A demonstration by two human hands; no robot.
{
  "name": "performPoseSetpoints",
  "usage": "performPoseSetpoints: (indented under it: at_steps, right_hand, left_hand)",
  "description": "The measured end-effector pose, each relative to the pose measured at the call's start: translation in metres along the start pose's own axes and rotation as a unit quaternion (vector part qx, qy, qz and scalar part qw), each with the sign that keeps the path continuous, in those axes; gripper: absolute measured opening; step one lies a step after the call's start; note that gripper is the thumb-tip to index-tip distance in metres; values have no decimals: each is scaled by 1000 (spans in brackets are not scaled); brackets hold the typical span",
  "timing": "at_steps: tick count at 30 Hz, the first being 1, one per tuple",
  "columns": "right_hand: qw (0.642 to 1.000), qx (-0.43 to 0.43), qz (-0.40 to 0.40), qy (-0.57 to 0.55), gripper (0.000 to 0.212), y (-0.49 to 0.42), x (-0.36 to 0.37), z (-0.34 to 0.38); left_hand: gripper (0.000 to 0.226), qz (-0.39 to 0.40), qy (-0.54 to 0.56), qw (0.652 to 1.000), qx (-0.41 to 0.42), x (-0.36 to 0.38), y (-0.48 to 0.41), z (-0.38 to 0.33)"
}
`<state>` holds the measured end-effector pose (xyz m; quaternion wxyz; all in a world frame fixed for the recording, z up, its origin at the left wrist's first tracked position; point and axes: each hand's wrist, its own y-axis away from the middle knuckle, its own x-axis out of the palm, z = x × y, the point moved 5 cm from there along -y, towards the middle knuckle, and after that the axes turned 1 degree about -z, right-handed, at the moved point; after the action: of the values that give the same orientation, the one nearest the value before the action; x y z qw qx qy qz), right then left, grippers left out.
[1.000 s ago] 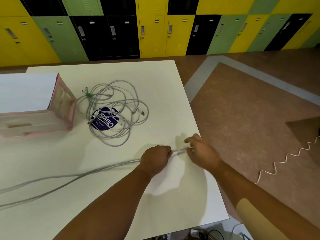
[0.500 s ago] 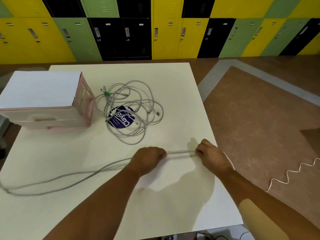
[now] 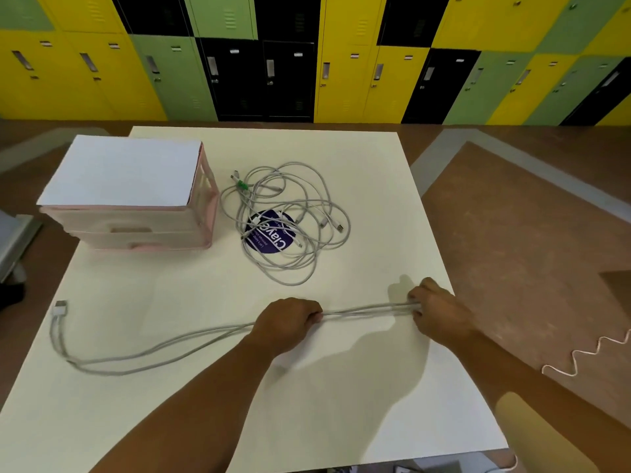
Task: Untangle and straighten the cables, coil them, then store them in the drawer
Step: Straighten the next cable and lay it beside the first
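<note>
A grey charging cable (image 3: 365, 310) is being held stretched between two hands near the front right of the white table (image 3: 341, 421). The left hand (image 3: 290, 322) is being kept closed in a fist around the strands, and the right hand (image 3: 435, 314), close to the table's right edge, is being kept pinched on the doubled end, fingers together on it. From the left fist two strands are being trailed leftward in a slack curve, ending at a white connector (image 3: 60, 307) near the table's left edge.

The cable is being judged light, soft and limp: no shape is being kept by it once tension is released, and the smooth jacket is likely to slip through a loose grip. A firm hold on the jacket, not on the connector, is being advised, since the plug joint is probably the weak point.

A tangled pile of cables (image 3: 290, 220) is lying on a purple sticker (image 3: 273, 237), well apart from the hands, just beside the pink drawer unit (image 3: 143, 230), whose drawers appear shut.
</note>
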<state>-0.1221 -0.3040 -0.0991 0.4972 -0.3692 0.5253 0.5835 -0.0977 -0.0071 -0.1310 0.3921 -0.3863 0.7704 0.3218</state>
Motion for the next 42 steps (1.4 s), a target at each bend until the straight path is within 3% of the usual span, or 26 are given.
performPoseSetpoints:
  at_steps: [5,8,11,14,20,30,33,37,42]
  right_hand:
    - [989,-130,37,-57,40,5,11,85]
    - [980,-177,56,-66,37,6,24,137]
    - [983,-160,42,-80,21,3,34,157]
    - [986,-149,28,-71,19,0,39,153]
    - [986,-155,15,-57,14,-1,39,145]
    - [988,-141,8,-66,9,-6,36,133]
    - [989,-147,2,-23,6,-5,34,141]
    - [981,-192,-14,14,30,-7,28,174]
    - [960,-276,-23,-41,31,-9,33,254]
  left_hand:
    - [28,-11,0,1000,3,1,-2,0]
    - [30,-25,-5,1000,14,0,0,-3]
    - [39,-25,-4,1000,13,-2,0,1]
    - [47,-15,-6,1000,24,-5,5,3]
    - [32,-8,25,999,36,-20,22,26]
    - [25,-1,58,995,-79,-59,80,111]
    - [24,-3,71,993,-95,-55,82,115]
    - [26,-19,84,991,-106,-52,79,113]
    - [27,-28,78,991,-101,-52,80,113]
